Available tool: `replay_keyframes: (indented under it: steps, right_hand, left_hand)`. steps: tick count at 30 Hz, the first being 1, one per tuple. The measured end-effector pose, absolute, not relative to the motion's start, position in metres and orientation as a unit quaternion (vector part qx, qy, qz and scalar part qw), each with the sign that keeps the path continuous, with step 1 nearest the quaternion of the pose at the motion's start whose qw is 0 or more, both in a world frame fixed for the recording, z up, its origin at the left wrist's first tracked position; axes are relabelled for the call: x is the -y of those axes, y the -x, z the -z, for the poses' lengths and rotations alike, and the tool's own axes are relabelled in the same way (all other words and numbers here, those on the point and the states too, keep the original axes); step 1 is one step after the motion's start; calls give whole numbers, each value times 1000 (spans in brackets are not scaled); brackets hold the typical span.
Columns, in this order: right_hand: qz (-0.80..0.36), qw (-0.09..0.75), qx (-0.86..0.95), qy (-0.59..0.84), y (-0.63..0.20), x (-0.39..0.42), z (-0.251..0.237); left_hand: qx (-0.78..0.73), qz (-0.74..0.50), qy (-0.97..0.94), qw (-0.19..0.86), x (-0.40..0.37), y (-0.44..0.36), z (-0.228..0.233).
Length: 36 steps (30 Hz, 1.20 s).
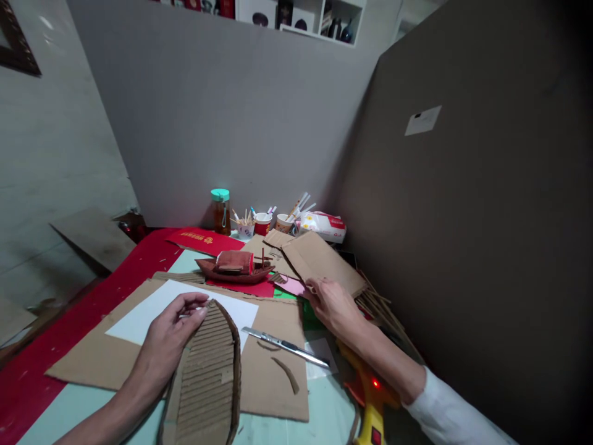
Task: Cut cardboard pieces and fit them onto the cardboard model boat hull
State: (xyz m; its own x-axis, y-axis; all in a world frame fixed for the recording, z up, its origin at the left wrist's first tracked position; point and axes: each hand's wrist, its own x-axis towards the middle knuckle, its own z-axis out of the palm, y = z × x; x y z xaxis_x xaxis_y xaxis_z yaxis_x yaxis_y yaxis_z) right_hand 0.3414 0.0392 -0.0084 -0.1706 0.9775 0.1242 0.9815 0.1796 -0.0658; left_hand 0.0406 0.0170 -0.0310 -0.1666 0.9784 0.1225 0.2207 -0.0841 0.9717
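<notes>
Head view: our left hand [173,324] pinches a cardboard boat [208,377], bottom centre, while our right hand [336,303] curls against a cardboard sheet [327,259], grip unclear, over a red-and-green table [273,431], grey wall [231,111] and white shelf [319,37] up top.

striped brown cardboard boat [208,364], white paper [136,323]

Craft workspace: grey partition [231,111], cutter knife [288,346], cardboard sheets [324,262].

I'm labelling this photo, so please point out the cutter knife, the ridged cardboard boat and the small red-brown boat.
Cutter knife [288,346]: head view, middle of its body.
Ridged cardboard boat [206,371]: head view, its ridged face.
Small red-brown boat [233,261]: head view, its cabin cover.
</notes>
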Motion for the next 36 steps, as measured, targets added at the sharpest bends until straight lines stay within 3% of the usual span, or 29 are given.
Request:
replay_keyframes:
  steps: [5,11,28,36]
  right_hand:
    - [131,41,740,658,-342,-60,6]
    - [176,4,737,653,-345,-98,-7]
    - [193,-45,727,658,-322,-105,19]
    - [197,-26,724,660,-327,-97,12]
  left_hand:
    - [-588,-492,-539,349,-16,-38,28]
    - [-601,-493,-532,336,-17,-36,28]
    - [-587,-545,-515,304,-15,-34,27]
    - [-583,-541,-534,287,-14,-33,28]
